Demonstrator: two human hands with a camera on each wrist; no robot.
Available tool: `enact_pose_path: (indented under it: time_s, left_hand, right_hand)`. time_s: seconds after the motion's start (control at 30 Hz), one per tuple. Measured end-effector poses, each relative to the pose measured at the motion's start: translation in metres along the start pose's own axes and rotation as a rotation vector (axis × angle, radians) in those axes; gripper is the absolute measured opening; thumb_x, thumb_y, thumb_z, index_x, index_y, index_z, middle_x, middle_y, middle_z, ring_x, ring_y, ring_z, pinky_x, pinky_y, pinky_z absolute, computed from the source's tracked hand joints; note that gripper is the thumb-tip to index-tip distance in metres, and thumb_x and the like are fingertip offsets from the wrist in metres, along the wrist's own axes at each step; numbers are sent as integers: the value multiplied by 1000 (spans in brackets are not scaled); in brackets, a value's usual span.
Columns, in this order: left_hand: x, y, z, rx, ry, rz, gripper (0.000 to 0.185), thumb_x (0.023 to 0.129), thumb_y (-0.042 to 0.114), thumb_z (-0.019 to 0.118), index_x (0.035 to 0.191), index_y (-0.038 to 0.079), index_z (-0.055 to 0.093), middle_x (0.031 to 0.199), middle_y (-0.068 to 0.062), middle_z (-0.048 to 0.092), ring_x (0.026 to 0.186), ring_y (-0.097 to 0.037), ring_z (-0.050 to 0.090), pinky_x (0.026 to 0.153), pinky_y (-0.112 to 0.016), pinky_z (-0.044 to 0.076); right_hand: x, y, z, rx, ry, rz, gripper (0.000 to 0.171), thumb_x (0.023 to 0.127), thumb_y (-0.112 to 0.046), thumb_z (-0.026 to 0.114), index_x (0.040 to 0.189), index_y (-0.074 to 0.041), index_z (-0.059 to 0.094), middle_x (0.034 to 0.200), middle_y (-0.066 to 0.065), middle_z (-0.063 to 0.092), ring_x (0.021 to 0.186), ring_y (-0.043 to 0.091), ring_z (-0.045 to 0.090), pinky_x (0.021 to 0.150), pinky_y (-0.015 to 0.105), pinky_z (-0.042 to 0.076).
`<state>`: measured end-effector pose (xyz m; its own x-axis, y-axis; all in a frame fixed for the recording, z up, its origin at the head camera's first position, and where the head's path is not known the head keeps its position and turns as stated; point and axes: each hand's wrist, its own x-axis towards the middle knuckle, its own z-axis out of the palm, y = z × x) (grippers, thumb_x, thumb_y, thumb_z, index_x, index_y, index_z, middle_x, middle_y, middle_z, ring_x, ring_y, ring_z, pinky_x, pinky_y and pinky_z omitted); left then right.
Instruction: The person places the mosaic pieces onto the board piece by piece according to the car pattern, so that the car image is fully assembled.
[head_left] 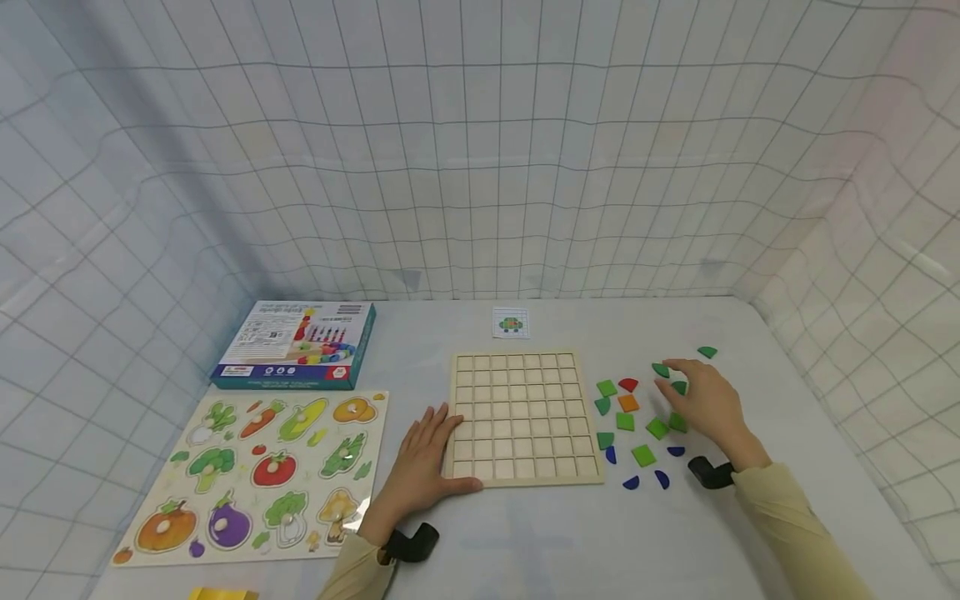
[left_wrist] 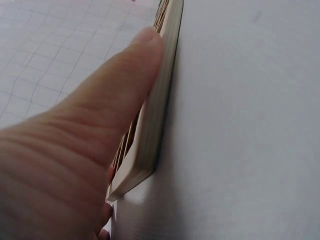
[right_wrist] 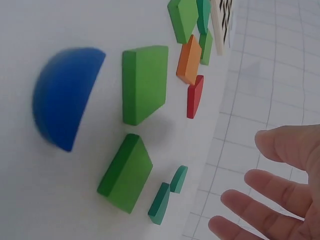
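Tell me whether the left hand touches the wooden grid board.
Touching: the left wrist view shows the left hand, its thumb pressed along the wooden grid board.

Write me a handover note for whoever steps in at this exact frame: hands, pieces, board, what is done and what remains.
Left hand: open, resting on the lower left corner of the wooden grid board, thumb along its near edge.
Right hand: open, holding nothing, fingers spread over the loose coloured pieces lying right of the board, nearest a dark green piece.
Pattern card: flat on the table beyond the board.
Done: no piece placed; every cell of the board shows empty.
Left: all green, blue, red and orange pieces are off the board.
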<state>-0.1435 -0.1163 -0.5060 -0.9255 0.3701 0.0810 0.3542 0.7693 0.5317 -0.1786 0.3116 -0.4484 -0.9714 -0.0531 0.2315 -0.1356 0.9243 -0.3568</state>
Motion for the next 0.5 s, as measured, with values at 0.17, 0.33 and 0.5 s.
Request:
enact_pose_path:
  time_s: [0.17, 0.33, 0.5]
  left_hand:
    - [0, -3, 2, 8, 18, -1, 100, 62, 67, 70, 141, 18, 35, 153, -8, 20, 142, -29, 9, 114, -47, 9]
    - [-1, -5, 4, 22, 43, 23, 99, 63, 70, 67, 142, 19, 36, 153, -7, 23, 142, -28, 11, 114, -46, 10]
    - [-2, -6, 7, 62, 84, 51, 95, 66, 71, 64, 141, 18, 38, 152, -7, 26, 141, -29, 14, 113, -46, 12]
  right_hand:
    - [9, 12, 1, 11, -88, 16, 39, 89, -25, 60, 119, 0, 59, 117, 25, 59, 97, 41, 58, 63, 47, 52]
    - [21, 21, 1, 16, -174, 69, 37, 90, -17, 56, 121, 3, 57, 119, 28, 56, 102, 44, 55, 70, 52, 50]
    - [35, 28, 3, -17, -229, 78, 36, 90, -15, 55, 119, 5, 58, 116, 30, 56, 102, 45, 53, 71, 52, 49]
